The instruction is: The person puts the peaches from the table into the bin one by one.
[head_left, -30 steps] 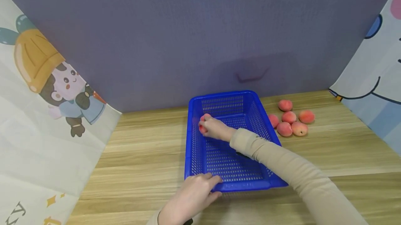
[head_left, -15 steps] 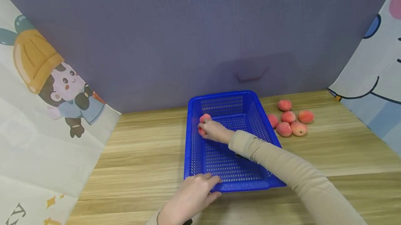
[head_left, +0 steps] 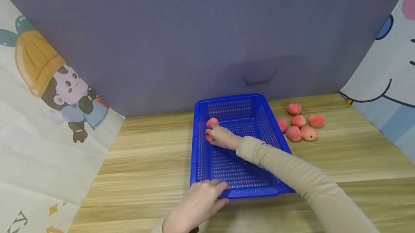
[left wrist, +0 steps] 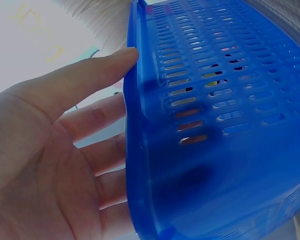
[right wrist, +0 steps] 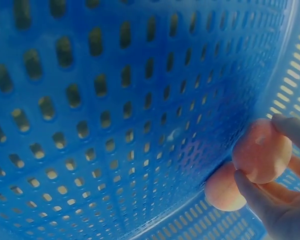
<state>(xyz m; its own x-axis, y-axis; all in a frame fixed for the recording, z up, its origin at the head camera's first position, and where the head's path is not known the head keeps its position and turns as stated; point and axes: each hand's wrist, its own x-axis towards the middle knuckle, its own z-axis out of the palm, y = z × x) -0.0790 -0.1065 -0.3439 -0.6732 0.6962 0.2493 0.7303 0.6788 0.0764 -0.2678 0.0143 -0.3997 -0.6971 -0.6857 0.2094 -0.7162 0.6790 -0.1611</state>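
Observation:
A blue slotted plastic basket stands on the wooden table. My left hand grips its near rim by the left corner; in the left wrist view the thumb lies on the inner side and the fingers go outside. Inside, along the left wall, my right hand holds a peach between thumb and fingers. Another peach touches it in the right wrist view; in the head view this peach lies just beyond the hand. The held one is partly covered by my fingers.
Several peaches lie grouped on the table right of the basket. Behind stands a grey-purple panel. White cloths with cartoon prints flank both sides, the left cloth reaching down to the table.
My right hand has shifted slightly toward me, so more of the far peach shows. The left hand and basket look the same.

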